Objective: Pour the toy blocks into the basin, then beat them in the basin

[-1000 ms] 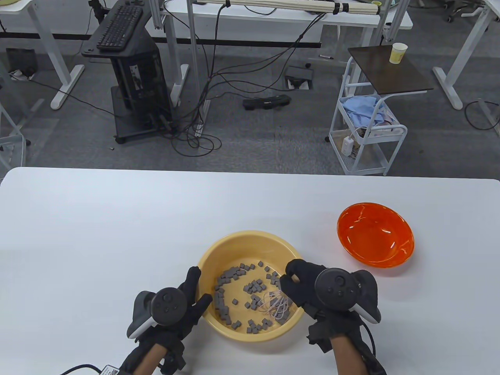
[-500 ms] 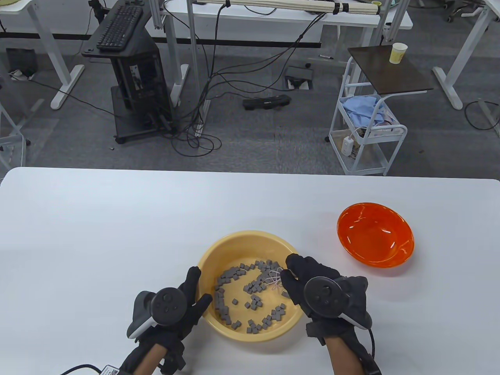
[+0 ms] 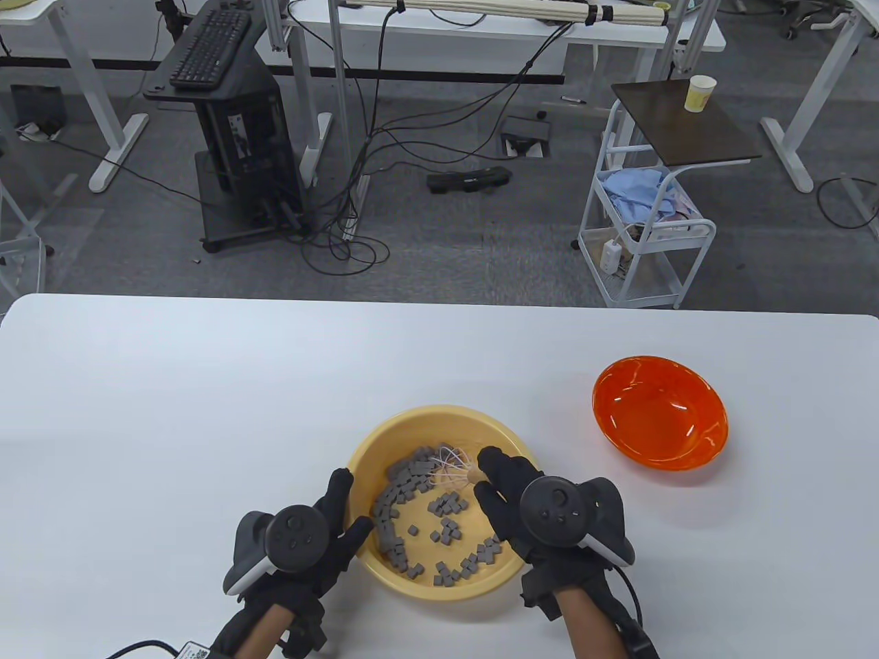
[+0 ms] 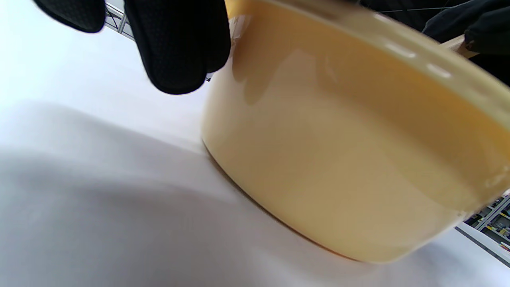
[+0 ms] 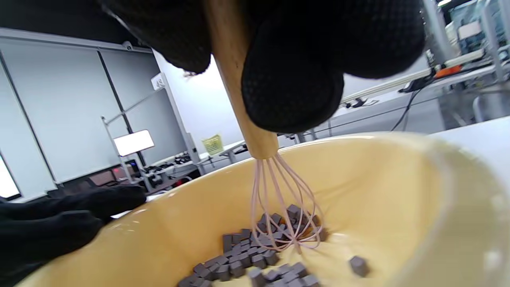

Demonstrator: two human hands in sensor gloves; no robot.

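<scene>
A yellow basin (image 3: 384,439) stands near the table's front edge with several small grey toy blocks (image 3: 405,484) scattered inside. My right hand (image 3: 505,498) grips the wooden handle of a pink wire whisk (image 3: 450,467), whose wires sit among the blocks at the basin's far side. The right wrist view shows that whisk (image 5: 279,207) hanging from my fingers (image 5: 291,87) into the grey blocks (image 5: 255,255). My left hand (image 3: 340,522) rests against the basin's left rim, fingers straight; in the left wrist view its fingertips (image 4: 175,52) lie on the basin's outer wall (image 4: 338,159).
An empty orange bowl (image 3: 659,412) sits on the white table (image 3: 172,412) to the right of the basin. Behind the table's far edge are a white cart (image 3: 642,240), desks and cables on the floor.
My right hand has swept the whisk from the basin's near right side up to its far side, pushing blocks leftward. The left hand and the basin have stayed put.
</scene>
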